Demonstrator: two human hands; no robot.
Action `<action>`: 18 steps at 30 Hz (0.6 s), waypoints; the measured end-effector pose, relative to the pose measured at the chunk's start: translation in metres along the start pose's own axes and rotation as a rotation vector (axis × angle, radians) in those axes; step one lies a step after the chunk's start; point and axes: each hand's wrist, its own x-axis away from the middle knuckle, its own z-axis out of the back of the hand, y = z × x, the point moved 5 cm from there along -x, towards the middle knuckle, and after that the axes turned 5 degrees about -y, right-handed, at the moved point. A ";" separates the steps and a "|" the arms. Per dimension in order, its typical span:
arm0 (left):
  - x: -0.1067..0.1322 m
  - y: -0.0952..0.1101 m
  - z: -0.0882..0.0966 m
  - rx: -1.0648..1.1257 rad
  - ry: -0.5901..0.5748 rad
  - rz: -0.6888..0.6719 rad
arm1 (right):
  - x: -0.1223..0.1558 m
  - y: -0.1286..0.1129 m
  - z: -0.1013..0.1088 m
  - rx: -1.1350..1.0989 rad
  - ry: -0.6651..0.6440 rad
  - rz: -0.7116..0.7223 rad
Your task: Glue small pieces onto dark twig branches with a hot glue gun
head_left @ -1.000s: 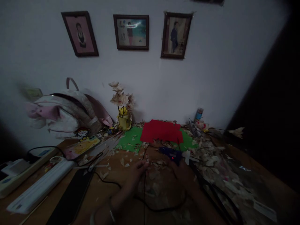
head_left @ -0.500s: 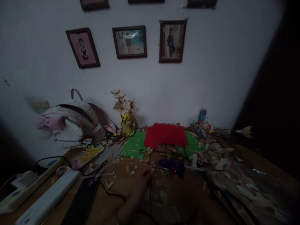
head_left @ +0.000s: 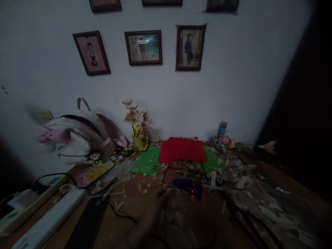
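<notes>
My left hand is closed in a pinch on a thin dark stem, which runs up past the fingertips and down below them. In dim light, my right hand wraps round the grip of a purple glue gun. A small red light glows on the gun, and a pale glue stick sticks out of its back end. The gun's nozzle points left and lies close to the stem, just above my left fingertips; whether it touches cannot be made out. Shadow hides most of the right fingers.
Red sheets lie over green sheets behind the hands. Pale petal scraps litter the right side. At the left are a backpack, a phone, a black slab and a power strip with cords.
The glue gun in my right hand has shifted slightly left, its nozzle now clearer beside the stem. My left hand keeps its pinch, almost in place. The view has moved a little.
</notes>
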 end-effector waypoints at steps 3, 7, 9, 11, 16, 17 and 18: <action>0.000 -0.001 -0.001 -0.001 -0.027 0.002 | 0.000 -0.002 0.000 0.001 -0.010 0.022; 0.001 0.000 -0.001 -0.025 -0.011 0.015 | 0.002 -0.005 0.002 -0.005 -0.024 0.053; 0.001 0.001 -0.001 -0.017 -0.007 0.028 | 0.002 -0.006 0.002 -0.004 -0.028 0.051; 0.002 0.004 -0.002 -0.028 -0.005 0.021 | 0.002 -0.005 0.002 0.001 -0.031 0.040; 0.004 0.009 -0.001 -0.072 0.028 -0.014 | 0.002 -0.002 0.001 0.029 -0.031 0.012; 0.004 0.009 -0.001 -0.069 0.035 -0.013 | 0.002 -0.001 0.000 0.033 -0.031 0.011; 0.004 0.008 -0.001 -0.067 0.039 -0.010 | 0.002 -0.001 0.000 0.036 -0.030 0.008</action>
